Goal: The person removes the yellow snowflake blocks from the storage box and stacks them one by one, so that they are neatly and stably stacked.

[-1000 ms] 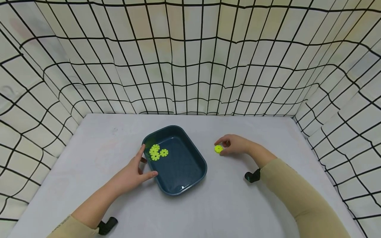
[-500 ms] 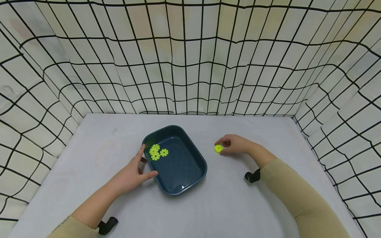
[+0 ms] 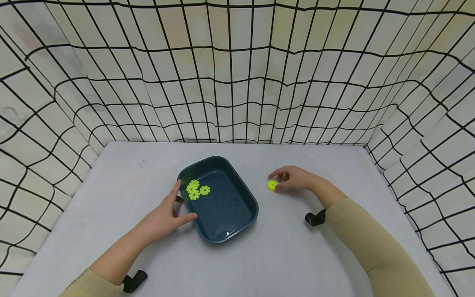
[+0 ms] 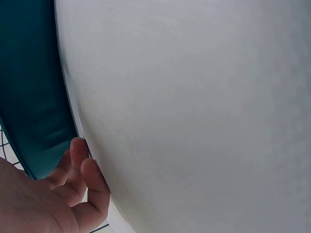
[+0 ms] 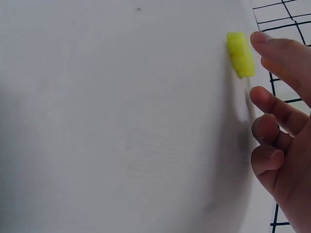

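My left hand [image 3: 165, 216] holds the near-left side of a dark blue tray [image 3: 241, 194], thumb over the rim and index fingertip at the rim farther up. Its other fingers [image 4: 77, 165] curl by the tray's outer wall in the left wrist view. Several yellow-green notched discs [image 3: 193, 194] lie overlapping inside the tray's left part. My right hand [image 3: 295, 180] is over the table right of the tray, fingers loosely bent. Between its thumb and index finger sits a thick yellow-green notched piece [image 3: 272, 185] on the table, layered like stacked discs [image 5: 240, 55] in the right wrist view.
A white cloth-covered table [image 3: 237, 268] carries everything. Black netting [image 3: 237, 82] over white sheeting closes off the back and both sides. A black wrist mount sits by each sleeve.
My right hand has lifted slightly, and its index fingertip has drawn off the yellow-green piece, which stays in place. My left hand and the tray have not moved.
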### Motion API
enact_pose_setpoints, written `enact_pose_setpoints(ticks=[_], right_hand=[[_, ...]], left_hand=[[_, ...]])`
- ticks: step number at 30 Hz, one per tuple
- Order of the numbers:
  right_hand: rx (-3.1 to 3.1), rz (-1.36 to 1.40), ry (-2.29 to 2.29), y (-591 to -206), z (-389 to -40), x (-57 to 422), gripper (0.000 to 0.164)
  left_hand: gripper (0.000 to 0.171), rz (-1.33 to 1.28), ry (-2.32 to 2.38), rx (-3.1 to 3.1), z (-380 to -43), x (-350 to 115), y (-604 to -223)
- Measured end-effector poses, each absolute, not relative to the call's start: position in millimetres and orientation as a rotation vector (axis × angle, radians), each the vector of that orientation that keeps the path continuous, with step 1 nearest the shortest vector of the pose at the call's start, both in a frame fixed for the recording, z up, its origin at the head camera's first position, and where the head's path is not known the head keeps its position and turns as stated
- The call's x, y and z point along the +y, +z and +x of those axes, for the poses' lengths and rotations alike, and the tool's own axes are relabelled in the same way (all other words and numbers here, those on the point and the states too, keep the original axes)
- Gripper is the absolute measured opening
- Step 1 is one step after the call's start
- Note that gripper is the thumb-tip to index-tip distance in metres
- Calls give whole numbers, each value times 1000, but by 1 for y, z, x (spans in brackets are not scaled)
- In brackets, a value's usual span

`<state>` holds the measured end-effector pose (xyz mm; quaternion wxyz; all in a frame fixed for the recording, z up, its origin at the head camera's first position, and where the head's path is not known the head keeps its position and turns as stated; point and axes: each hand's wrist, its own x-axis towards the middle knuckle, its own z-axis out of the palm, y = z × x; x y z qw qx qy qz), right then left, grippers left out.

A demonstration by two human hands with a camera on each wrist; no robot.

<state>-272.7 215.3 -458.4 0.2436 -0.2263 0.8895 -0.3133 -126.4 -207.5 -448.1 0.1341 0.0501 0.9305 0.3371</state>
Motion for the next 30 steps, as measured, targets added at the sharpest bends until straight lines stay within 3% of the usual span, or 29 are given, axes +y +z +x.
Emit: enact_pose_setpoints(ticks=[14,30], right_hand=[[2402,-689,-963,-435,-280,203,40],[2357,-743,-1033,-403,-285,155,34]], left_hand=[[120,155,982,2693,-127,-208,-449],[118,165,972,2688,-128,-209,-448]])
